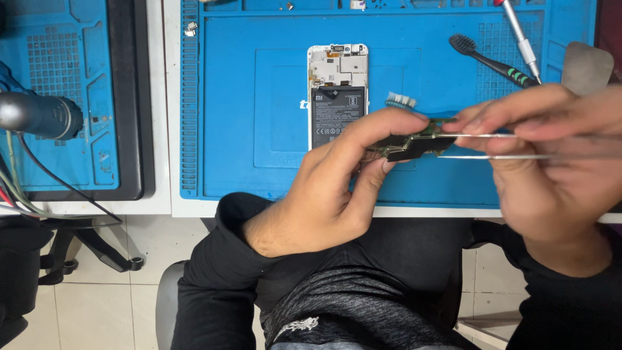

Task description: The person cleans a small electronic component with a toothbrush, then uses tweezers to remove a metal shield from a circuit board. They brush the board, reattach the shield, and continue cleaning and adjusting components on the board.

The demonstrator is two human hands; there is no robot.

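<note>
My left hand (327,188) pinches a small green circuit board (414,144) between thumb and fingers, held above the front edge of the blue work mat (246,97). My right hand (551,159) grips metal tweezers (492,146), whose tips touch the right end of the board. An opened phone (337,91) with its back off lies flat on the mat behind my left hand, its black battery and upper metal shields showing.
A black toothbrush (489,61) and a screwdriver (518,32) lie at the mat's back right, beside a grey metal plate (586,65). A white-bristled brush head (402,100) sits near the phone. At left are a second blue mat (58,97), a dark nozzle (39,115) and cables.
</note>
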